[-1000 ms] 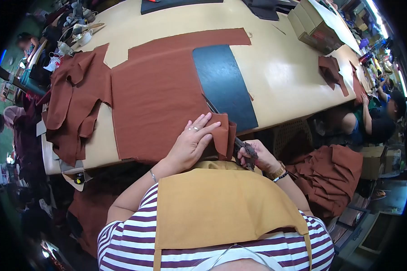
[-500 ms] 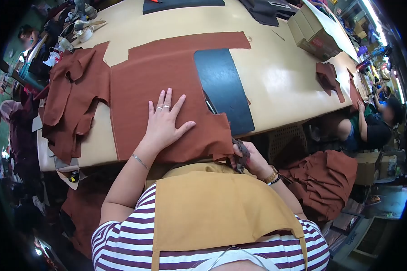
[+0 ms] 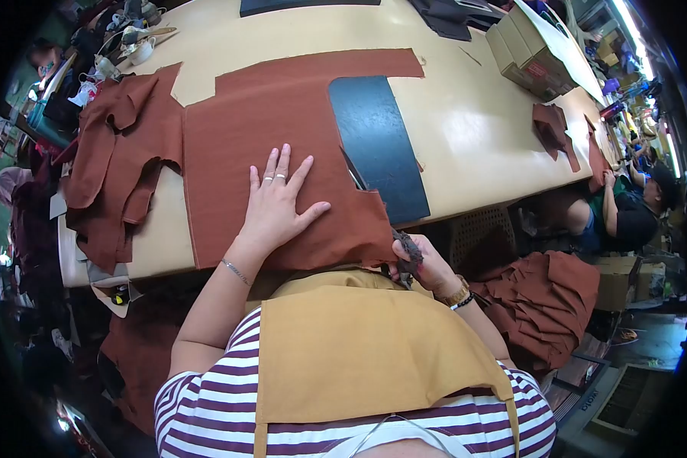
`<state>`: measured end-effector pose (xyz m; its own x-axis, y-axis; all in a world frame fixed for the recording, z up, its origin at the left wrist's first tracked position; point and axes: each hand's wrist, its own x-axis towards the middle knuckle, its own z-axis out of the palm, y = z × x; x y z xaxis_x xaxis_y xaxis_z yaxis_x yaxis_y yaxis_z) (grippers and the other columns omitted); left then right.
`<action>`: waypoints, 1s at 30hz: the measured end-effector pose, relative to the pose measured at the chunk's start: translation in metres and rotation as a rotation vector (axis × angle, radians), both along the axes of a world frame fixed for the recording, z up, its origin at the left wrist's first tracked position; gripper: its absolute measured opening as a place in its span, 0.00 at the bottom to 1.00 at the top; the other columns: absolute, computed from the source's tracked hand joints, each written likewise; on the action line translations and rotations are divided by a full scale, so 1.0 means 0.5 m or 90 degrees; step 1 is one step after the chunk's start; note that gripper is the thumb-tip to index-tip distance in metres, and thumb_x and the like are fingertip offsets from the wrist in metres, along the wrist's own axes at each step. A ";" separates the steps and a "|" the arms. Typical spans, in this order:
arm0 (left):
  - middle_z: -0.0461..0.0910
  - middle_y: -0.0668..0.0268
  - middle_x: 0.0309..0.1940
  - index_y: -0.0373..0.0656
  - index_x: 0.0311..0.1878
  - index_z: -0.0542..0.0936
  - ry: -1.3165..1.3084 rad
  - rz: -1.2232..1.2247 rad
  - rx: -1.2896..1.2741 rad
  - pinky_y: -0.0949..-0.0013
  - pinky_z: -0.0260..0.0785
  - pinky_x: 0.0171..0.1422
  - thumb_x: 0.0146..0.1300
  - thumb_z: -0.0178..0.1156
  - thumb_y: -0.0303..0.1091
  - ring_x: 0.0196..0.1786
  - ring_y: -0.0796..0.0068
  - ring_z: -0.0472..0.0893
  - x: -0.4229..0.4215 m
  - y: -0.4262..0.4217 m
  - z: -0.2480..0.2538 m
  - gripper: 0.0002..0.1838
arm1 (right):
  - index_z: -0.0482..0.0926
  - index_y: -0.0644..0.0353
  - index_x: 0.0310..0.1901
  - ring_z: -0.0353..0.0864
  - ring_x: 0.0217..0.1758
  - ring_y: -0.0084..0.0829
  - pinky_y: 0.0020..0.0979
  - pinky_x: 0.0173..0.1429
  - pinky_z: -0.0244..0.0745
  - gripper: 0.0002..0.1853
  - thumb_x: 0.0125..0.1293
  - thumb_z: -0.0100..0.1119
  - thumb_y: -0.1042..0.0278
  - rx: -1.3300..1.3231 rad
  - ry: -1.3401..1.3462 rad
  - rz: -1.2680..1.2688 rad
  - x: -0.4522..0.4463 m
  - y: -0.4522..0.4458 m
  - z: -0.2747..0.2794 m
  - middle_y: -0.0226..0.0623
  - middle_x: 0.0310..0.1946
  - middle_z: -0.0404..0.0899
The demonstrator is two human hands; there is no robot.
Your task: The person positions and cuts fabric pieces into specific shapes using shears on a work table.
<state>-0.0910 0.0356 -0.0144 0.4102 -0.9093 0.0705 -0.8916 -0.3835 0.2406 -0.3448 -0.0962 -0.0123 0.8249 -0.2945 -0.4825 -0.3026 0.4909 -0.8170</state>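
A large piece of rust-brown fabric (image 3: 252, 206) lies flat on the table, its near edge reaching my apron. My left hand (image 3: 278, 206) rests palm down on it, fingers spread. At the fabric's near right corner, my right hand (image 3: 431, 271) is closed around what look like scissors (image 3: 408, 256), their handles wrapped in ragged dark grey cloth. The blades are hidden. Partly under the fabric's right side is a dark blue board (image 3: 382, 145), with a narrow dark object (image 3: 355, 174) showing at the fabric's cut-in edge.
Crumpled brown fabric pieces (image 3: 122, 168) lie on the left of the table (image 3: 466, 137). A cardboard box (image 3: 527, 57) stands at the back right, near small brown scraps (image 3: 555, 136). A brown fabric heap (image 3: 542, 309) sits below to the right. Another person (image 3: 637, 202) sits beyond the right edge.
The view has shifted slightly. Near my right hand, the fabric corner lies a little differently, and that hand has turned slightly. My left hand stays flat on the fabric.
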 end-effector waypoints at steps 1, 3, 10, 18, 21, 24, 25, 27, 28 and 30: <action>0.48 0.48 0.74 0.54 0.72 0.61 0.004 -0.001 0.001 0.38 0.36 0.75 0.59 0.52 0.69 0.77 0.51 0.45 -0.001 0.001 0.002 0.43 | 0.75 0.58 0.32 0.75 0.24 0.20 0.24 0.31 0.71 0.19 0.65 0.61 0.49 0.000 0.004 0.002 0.001 0.000 0.000 0.29 0.22 0.75; 0.48 0.48 0.74 0.54 0.72 0.61 0.004 0.001 -0.002 0.38 0.37 0.74 0.58 0.52 0.68 0.77 0.51 0.46 0.000 0.003 0.004 0.43 | 0.75 0.58 0.32 0.75 0.25 0.19 0.24 0.31 0.71 0.18 0.66 0.60 0.50 0.002 0.008 0.007 0.001 0.001 -0.003 0.29 0.22 0.75; 0.48 0.48 0.74 0.53 0.72 0.61 0.001 0.010 -0.010 0.36 0.39 0.73 0.57 0.56 0.65 0.76 0.48 0.47 -0.003 0.002 -0.001 0.43 | 0.75 0.57 0.30 0.75 0.25 0.19 0.23 0.31 0.70 0.16 0.67 0.59 0.53 -0.026 0.035 -0.015 -0.007 0.020 0.017 0.28 0.22 0.75; 0.48 0.46 0.73 0.51 0.72 0.60 0.020 -0.022 -0.002 0.30 0.41 0.70 0.57 0.58 0.64 0.76 0.45 0.47 -0.018 0.011 0.008 0.45 | 0.72 0.52 0.23 0.62 0.20 0.13 0.21 0.26 0.59 0.19 0.68 0.58 0.51 -0.082 -0.006 -0.017 0.027 0.010 -0.006 0.18 0.17 0.64; 0.48 0.46 0.74 0.51 0.72 0.59 0.011 -0.019 0.003 0.30 0.41 0.70 0.57 0.58 0.64 0.76 0.45 0.46 -0.019 0.012 0.009 0.44 | 0.76 0.53 0.23 0.66 0.20 0.13 0.20 0.26 0.61 0.18 0.67 0.60 0.51 -0.081 0.007 -0.024 0.025 0.019 0.010 0.20 0.17 0.69; 0.47 0.46 0.74 0.50 0.72 0.59 0.011 -0.020 0.011 0.31 0.40 0.70 0.57 0.57 0.65 0.76 0.45 0.46 -0.021 0.013 0.011 0.45 | 0.80 0.55 0.28 0.72 0.21 0.15 0.20 0.27 0.65 0.15 0.65 0.62 0.53 -0.036 0.012 -0.032 0.015 0.024 0.012 0.24 0.19 0.76; 0.47 0.45 0.74 0.49 0.72 0.59 0.011 -0.023 0.018 0.31 0.40 0.71 0.57 0.56 0.65 0.76 0.45 0.46 -0.026 0.016 0.010 0.45 | 0.80 0.55 0.28 0.70 0.22 0.13 0.19 0.27 0.63 0.15 0.67 0.60 0.54 -0.059 0.002 -0.026 0.016 0.021 0.005 0.21 0.21 0.75; 0.47 0.45 0.74 0.49 0.72 0.60 0.010 -0.034 0.012 0.31 0.40 0.70 0.58 0.56 0.65 0.76 0.45 0.46 -0.033 0.022 0.011 0.45 | 0.79 0.54 0.27 0.67 0.25 0.11 0.17 0.30 0.61 0.15 0.68 0.59 0.55 -0.032 -0.026 -0.085 0.032 0.023 -0.024 0.17 0.22 0.72; 0.47 0.45 0.74 0.49 0.72 0.60 0.008 -0.039 0.009 0.31 0.40 0.70 0.58 0.56 0.65 0.76 0.45 0.47 -0.036 0.025 0.011 0.45 | 0.78 0.53 0.26 0.63 0.27 0.10 0.17 0.32 0.58 0.14 0.69 0.57 0.58 0.027 -0.006 -0.072 0.038 0.020 -0.017 0.14 0.23 0.68; 0.47 0.46 0.74 0.49 0.72 0.60 0.010 -0.042 0.012 0.30 0.40 0.70 0.58 0.57 0.64 0.76 0.46 0.46 -0.040 0.031 0.010 0.44 | 0.78 0.52 0.26 0.62 0.26 0.11 0.18 0.32 0.57 0.13 0.68 0.59 0.58 -0.007 -0.032 -0.075 0.044 0.018 -0.011 0.15 0.21 0.66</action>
